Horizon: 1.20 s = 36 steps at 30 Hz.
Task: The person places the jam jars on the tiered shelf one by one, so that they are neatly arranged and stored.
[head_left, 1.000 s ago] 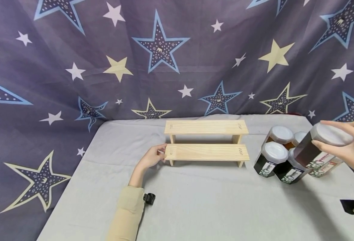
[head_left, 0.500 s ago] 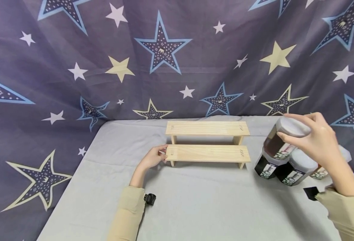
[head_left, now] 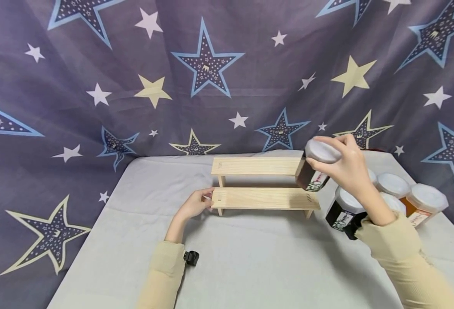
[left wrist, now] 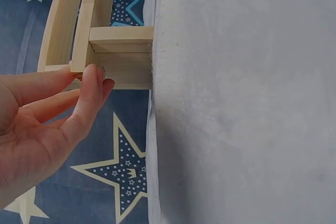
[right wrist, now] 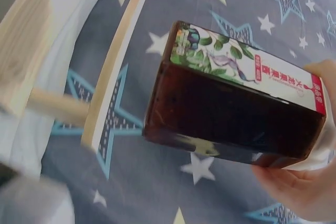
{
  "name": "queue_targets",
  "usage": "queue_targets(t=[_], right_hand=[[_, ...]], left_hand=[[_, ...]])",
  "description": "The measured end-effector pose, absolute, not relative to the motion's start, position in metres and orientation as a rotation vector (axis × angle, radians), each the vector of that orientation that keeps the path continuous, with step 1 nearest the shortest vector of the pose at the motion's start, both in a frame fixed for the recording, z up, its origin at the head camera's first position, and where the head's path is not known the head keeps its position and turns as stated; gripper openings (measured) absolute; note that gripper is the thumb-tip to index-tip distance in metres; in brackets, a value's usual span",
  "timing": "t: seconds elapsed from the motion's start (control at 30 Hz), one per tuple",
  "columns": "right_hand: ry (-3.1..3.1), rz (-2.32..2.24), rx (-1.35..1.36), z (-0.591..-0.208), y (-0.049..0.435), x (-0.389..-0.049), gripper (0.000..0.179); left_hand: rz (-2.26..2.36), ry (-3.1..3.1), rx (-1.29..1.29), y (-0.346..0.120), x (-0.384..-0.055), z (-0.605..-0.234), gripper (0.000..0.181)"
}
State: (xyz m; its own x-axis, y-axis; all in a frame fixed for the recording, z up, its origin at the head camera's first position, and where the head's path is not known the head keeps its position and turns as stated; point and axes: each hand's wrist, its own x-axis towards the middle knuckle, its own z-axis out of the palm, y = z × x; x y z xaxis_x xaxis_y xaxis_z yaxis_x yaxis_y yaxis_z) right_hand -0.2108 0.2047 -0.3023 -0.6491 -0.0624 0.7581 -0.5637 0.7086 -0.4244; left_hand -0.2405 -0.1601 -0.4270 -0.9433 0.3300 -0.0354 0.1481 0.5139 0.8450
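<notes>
A dark jar [head_left: 311, 171] with a white lid hangs in my right hand [head_left: 344, 165], thumb and fingers round its lid. It is tilted, in front of the right end of a two-tier wooden rack [head_left: 265, 198]. The right wrist view shows the jar's dark red-brown side [right wrist: 231, 114] and a label with leaves and red print. My left hand [head_left: 194, 203] pinches the left end of the rack's lower board; in the left wrist view the thumb and fingers [left wrist: 86, 98] meet at the board's corner.
Several white-lidded jars stand close together at the right, among them a dark one [head_left: 344, 210] and an orange-brown one [head_left: 424, 204]. My right forearm partly hides them. A star-patterned curtain [head_left: 227, 77] hangs behind the grey-white cloth table [head_left: 250, 257].
My right hand has carried the dark jar leftward, from over the jar group to the right end of the rack. The left hand stays on the lower board.
</notes>
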Motion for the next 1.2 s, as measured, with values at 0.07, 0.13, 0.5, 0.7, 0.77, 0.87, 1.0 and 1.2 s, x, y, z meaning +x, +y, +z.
queue_targets(t=[0.07,0.13,0.5,0.7,0.77,0.87,1.0,1.2], right_hand=[[-2.179,0.869,0.478,-0.3,0.193,-0.213,0.049],[-2.2,0.899,0.487,-0.299,0.184,-0.217,0.048],[-2.338,0.968,0.531,-0.295,0.139,-0.249,0.048],[-2.401,0.976,0.527,-0.294,0.117,-0.265,0.048],[-2.41,0.974,0.531,-0.293,0.111,-0.27,0.048],[-2.41,0.97,0.544,-0.294,0.101,-0.276,0.048],[-2.397,0.966,0.558,-0.294,0.091,-0.281,0.047],[-2.426,0.988,0.573,-0.296,0.077,-0.287,0.048]], left_hand=[[1.412,2.556,0.391,-0.16,-0.241,-0.429,0.048],[1.414,2.557,0.386,-0.16,-0.24,-0.429,0.048],[1.419,2.573,0.369,-0.161,-0.238,-0.428,0.048],[1.425,2.56,0.371,-0.161,-0.239,-0.427,0.048],[1.447,2.546,0.405,-0.163,-0.241,-0.43,0.048],[1.498,2.531,0.486,-0.169,-0.248,-0.443,0.049],[1.511,2.518,0.515,-0.171,-0.249,-0.446,0.049],[1.454,2.548,0.424,-0.164,-0.241,-0.431,0.047]])
